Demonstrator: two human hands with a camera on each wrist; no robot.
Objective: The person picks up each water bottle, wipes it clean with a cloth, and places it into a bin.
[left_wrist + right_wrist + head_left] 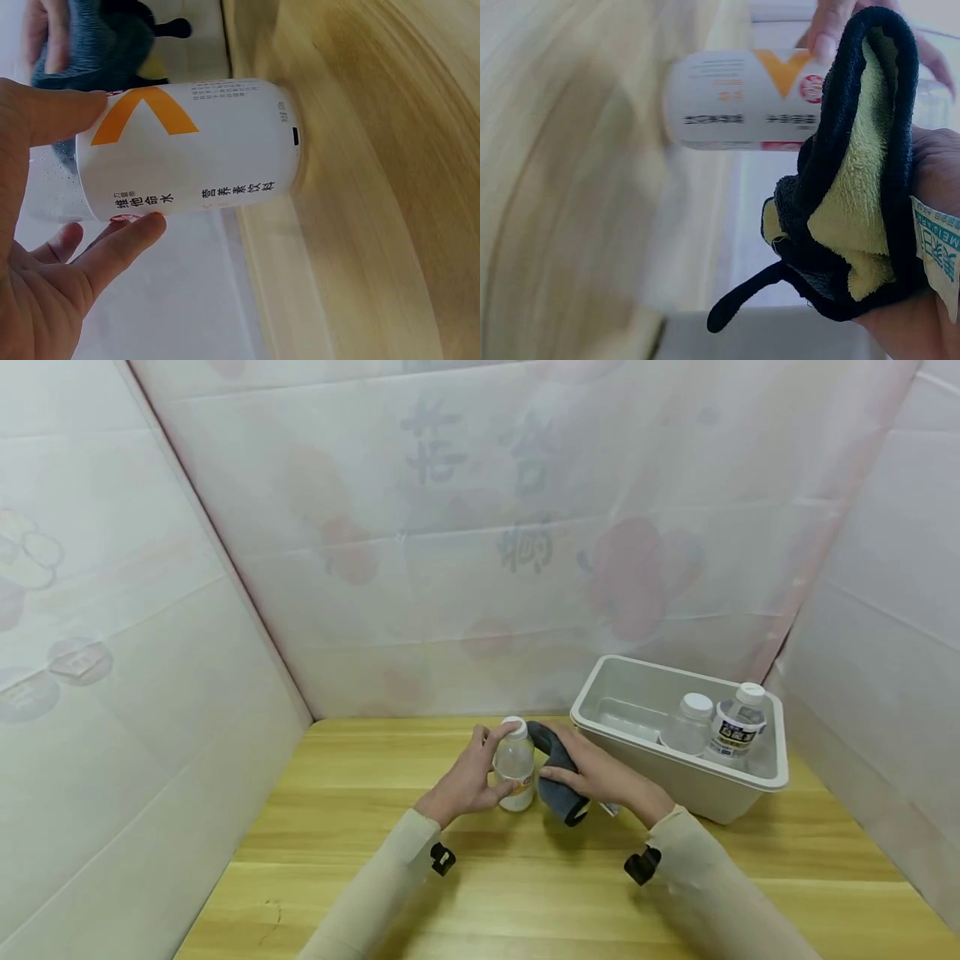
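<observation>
A clear plastic bottle (515,762) with a white cap and a white label with an orange mark (187,150) stands upright on the wooden table. My left hand (472,774) grips it from the left, thumb and fingers around its upper body. In my right hand (596,768) is a bunched dark grey cloth (558,777), held just right of the bottle. The right wrist view shows the cloth's yellow underside (859,187), black edging, a hanging loop and a printed tag (937,247). The cloth overlaps the bottle's upper part in that view.
A light grey plastic bin (675,768) stands at the right on the wooden table (360,827). Inside it are a clear bottle (688,727) with a white cap and a labelled bottle (738,727). Printed sheeting (450,568) hangs behind the table and along both sides.
</observation>
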